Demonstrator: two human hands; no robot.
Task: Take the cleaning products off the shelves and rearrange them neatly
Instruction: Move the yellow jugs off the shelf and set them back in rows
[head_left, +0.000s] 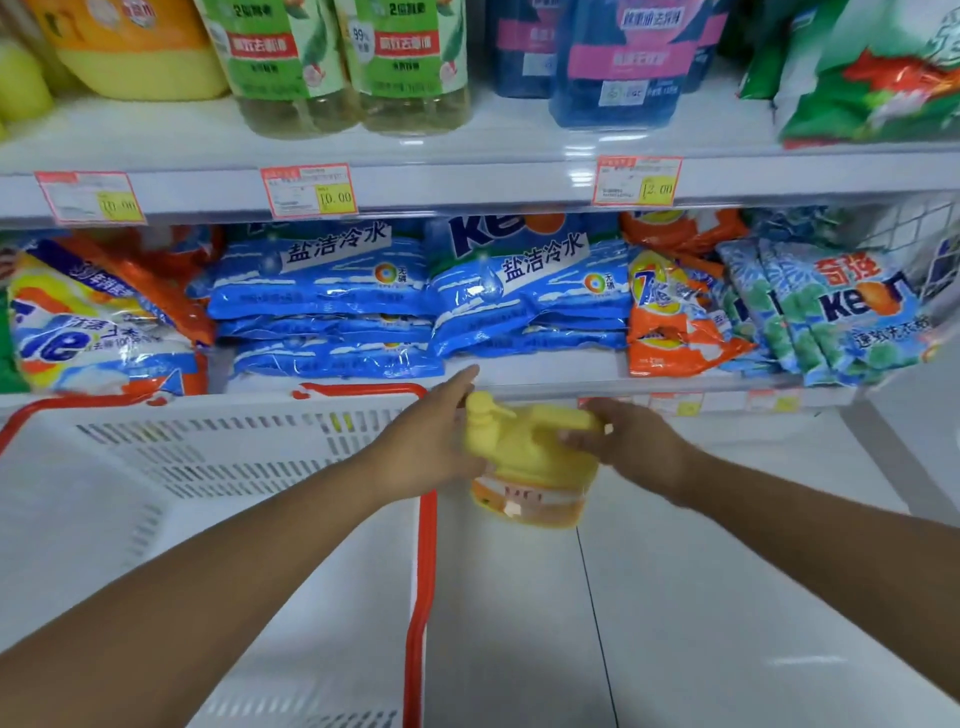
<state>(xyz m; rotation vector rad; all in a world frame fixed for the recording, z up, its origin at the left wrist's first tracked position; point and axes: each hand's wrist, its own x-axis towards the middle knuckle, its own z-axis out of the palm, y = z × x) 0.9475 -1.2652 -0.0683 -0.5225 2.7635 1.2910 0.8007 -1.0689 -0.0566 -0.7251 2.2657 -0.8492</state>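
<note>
right hand (634, 447) curls round the moulded handle of a squat yellow plastic pump bottle (530, 467), left hand (431, 447) pressed flat, straight-fingered, against its side, just right of a slotted white plastic basket (234, 452) with red rim; crinkled blue detergent bags (322, 291) stacked beyond the basket

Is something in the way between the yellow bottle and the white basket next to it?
Only the basket's own red rim, which runs just left of the yellow bottle. Held between the left hand and right hand, the bottle would probably have to pass over that rim into the white basket. Nothing else visible stands between them.
</note>
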